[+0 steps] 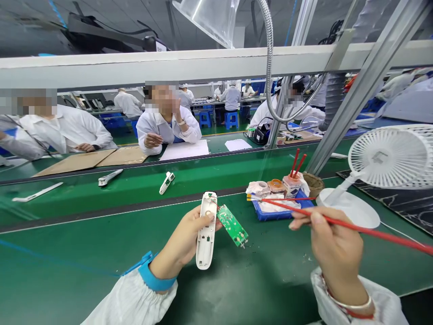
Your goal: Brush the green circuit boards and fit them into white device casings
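My left hand (184,241) is closed around a white plastic housing (205,234), held upright above the green bench. A green circuit board (232,225) hangs beside the housing on thin wires. My right hand (333,250) pinches a long red brush (372,231) like a pen. The brush tip reaches left over a blue tray (262,213), apart from the circuit board.
The blue tray holds white cloths and small pots (275,185), one pot with red sticks in it. A white desk fan (389,158) stands at right. White housings (167,182) lie on the green conveyor (135,185). People in white coats sit beyond it.
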`<state>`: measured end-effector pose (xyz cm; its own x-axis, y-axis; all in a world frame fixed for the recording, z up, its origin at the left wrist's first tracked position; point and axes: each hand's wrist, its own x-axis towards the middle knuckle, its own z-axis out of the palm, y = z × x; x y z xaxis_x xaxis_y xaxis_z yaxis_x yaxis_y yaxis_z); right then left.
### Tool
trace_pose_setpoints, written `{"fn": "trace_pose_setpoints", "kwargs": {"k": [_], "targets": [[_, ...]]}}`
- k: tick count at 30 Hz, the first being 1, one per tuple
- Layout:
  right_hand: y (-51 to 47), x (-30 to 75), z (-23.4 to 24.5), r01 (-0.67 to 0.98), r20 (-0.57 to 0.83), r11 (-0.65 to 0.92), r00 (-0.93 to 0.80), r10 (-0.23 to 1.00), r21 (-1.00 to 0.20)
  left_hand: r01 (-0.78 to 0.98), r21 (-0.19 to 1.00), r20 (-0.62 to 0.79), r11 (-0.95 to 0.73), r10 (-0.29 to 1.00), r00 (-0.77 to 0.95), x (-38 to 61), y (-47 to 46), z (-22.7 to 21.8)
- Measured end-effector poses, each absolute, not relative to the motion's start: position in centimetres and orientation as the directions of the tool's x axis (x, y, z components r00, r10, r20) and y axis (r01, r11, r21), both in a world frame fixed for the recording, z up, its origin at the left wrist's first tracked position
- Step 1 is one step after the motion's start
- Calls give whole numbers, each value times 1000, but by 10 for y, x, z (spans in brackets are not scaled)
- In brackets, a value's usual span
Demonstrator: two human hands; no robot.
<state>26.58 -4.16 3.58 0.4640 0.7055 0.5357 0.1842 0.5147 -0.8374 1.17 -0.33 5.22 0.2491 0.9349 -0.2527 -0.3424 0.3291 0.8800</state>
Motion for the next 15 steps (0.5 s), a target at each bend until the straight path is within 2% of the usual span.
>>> {"fn": "trace_pose_setpoints", "kwargs": {"k": [1,3,4,6,9,15], "targets": [[-32,272,32,29,411,467,527,744,-884,-357,873,-269,333,938,217,10,6,50],[-12,283,20,-323,119,332,534,837,-886,-362,872,-308,330,944,118,7,37,41],[-5,287,13,-378,62,295,521,851,-878,-350,876,-323,331,943,82,5,57,36],[4,290,-4,-425,15,268,511,859,-865,-301,883,-367,360,930,37,2,105,23],[2,285,-28,-438,23,292,523,852,-850,-200,908,-385,369,922,-47,4,178,7],[2,276,-58,-425,61,343,551,832,-838,65,968,-233,242,964,-132,31,279,-6]]}}
